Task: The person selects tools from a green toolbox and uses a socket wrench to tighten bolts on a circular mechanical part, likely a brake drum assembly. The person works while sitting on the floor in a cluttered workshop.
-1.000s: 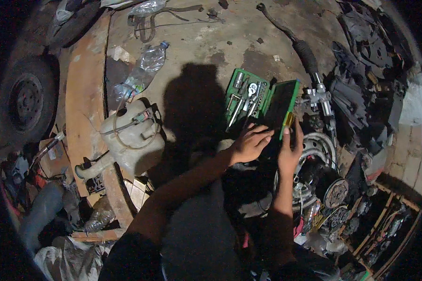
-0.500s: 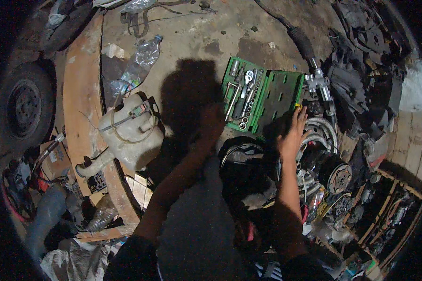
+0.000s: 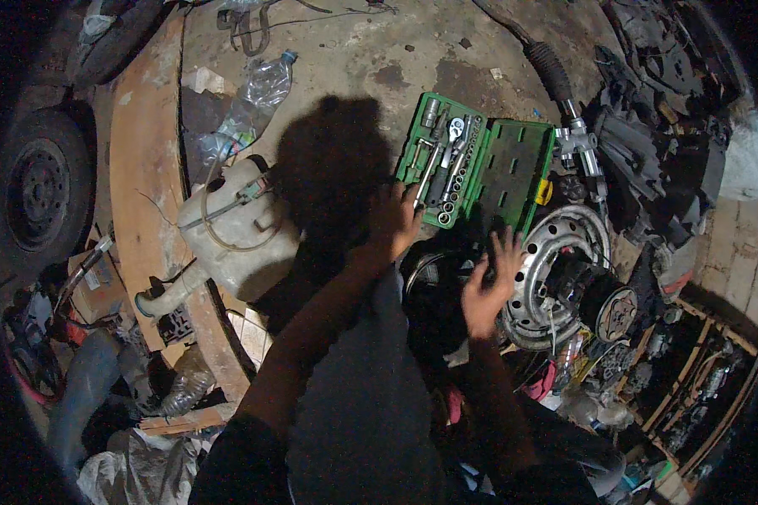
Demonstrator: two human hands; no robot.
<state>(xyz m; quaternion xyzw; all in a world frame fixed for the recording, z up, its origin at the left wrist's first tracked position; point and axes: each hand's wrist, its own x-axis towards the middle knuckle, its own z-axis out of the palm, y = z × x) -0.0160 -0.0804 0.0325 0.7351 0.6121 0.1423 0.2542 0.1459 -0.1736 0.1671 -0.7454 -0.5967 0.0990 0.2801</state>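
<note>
An open green socket case (image 3: 426,156) lies on the concrete, holding a ratchet (image 3: 456,130), extension bars and several sockets (image 3: 448,209). Its lid (image 3: 514,168) rests folded back to the right, a yellow latch (image 3: 544,191) on its edge. My left hand (image 3: 396,219), partly shadowed, is at the case's lower-left corner, fingers apart; whether it touches the case I cannot tell. My right hand (image 3: 493,278), slightly blurred, hovers below the lid with fingers spread, holding nothing, beside a steel wheel rim (image 3: 526,314) and a black cylindrical part (image 3: 594,307).
A cream plastic tank (image 3: 227,215) sits left beside a wooden board (image 3: 143,135) and crumpled bottle (image 3: 265,84). A tyre (image 3: 42,189) stands far left. A steering rack (image 3: 577,143) and dark parts (image 3: 653,147) lie right, a wooden crate (image 3: 691,387) lower right.
The lid, tilted up in my hands a second ago, now lies flat open. My left hand has moved left to the case's corner; my right hand has come down and leftward off the lid.
</note>
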